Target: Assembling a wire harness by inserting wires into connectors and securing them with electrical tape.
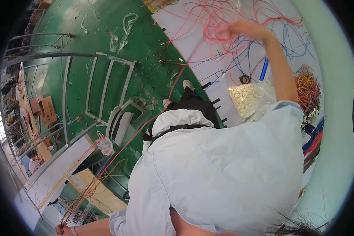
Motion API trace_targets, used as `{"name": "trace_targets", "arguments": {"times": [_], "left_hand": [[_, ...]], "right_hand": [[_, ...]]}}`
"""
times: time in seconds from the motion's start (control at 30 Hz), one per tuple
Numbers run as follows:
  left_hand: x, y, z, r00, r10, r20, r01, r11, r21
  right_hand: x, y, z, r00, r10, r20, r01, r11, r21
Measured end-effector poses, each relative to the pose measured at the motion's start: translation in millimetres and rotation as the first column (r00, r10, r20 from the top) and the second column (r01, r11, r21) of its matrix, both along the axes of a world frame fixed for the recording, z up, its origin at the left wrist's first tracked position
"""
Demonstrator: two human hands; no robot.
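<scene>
Right hand (244, 28) is up over the white surface (192, 35), blurred, so whether its grip is apart or together I cannot tell; it sits right in the tangle of red wires (224, 19) spread across that surface, touching or just above the loops. Left hand (63, 229) is far down at the lower left edge, arm stretched out, grip clamped on a bundle of wires (82, 196), red and yellow strands fanning up from the fist; one long red wire (145, 126) runs from that bundle up past the body toward the surface, so the wire stretches between the two hands, well apart from each other. The person's pale blue shirt (224, 169) fills the middle of the view; a black strap (173, 129) crosses near the collar. On the surface beside the right forearm lies a clear bag of small white parts (246, 100); just above it a small black ring (244, 79) and a blue tool handle (264, 69); blue wires (291, 43) loop beyond the arm; a heap of orange and yellow wires (307, 88) sits near the right rim. Left of the surface, green floor (106, 47), with a grey metal frame (102, 86) and cardboard boxes (43, 108) farther left.
</scene>
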State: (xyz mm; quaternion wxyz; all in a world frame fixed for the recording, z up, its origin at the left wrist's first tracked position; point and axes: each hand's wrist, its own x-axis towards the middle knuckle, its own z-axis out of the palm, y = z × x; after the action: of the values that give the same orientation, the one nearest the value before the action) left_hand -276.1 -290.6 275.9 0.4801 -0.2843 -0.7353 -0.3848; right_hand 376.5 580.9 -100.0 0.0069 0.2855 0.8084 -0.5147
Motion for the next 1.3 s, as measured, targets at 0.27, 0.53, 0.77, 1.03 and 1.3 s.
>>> {"name": "trace_targets", "arguments": {"times": [0.27,0.53,0.77,1.03,1.3], "left_hand": [[-49,49,-66,0.989,0.038,0.142,-0.058,0.989,0.139],[26,104,-99,0.989,0.100,0.110,-0.093,0.993,-0.066],[34,143,-107,0.968,-0.125,0.218,0.105,0.989,0.104],[118,311,-164,0.271,-0.903,0.333,-0.007,0.345,0.939],[287,528,-312,-0.873,-0.396,0.285,0.125,0.384,0.915]], "right_hand": [[106,145,171,0.601,-0.720,-0.347,0.758,0.377,0.532],[138,146,257,0.668,-0.673,-0.318,0.621,0.268,0.737],[134,131,371,0.763,-0.572,-0.302,0.441,0.117,0.890],[-80,-10,298,0.557,0.080,-0.827,0.270,0.924,0.271],[-215,-220,95,0.426,-0.419,-0.802,0.270,0.905,-0.329]]}}
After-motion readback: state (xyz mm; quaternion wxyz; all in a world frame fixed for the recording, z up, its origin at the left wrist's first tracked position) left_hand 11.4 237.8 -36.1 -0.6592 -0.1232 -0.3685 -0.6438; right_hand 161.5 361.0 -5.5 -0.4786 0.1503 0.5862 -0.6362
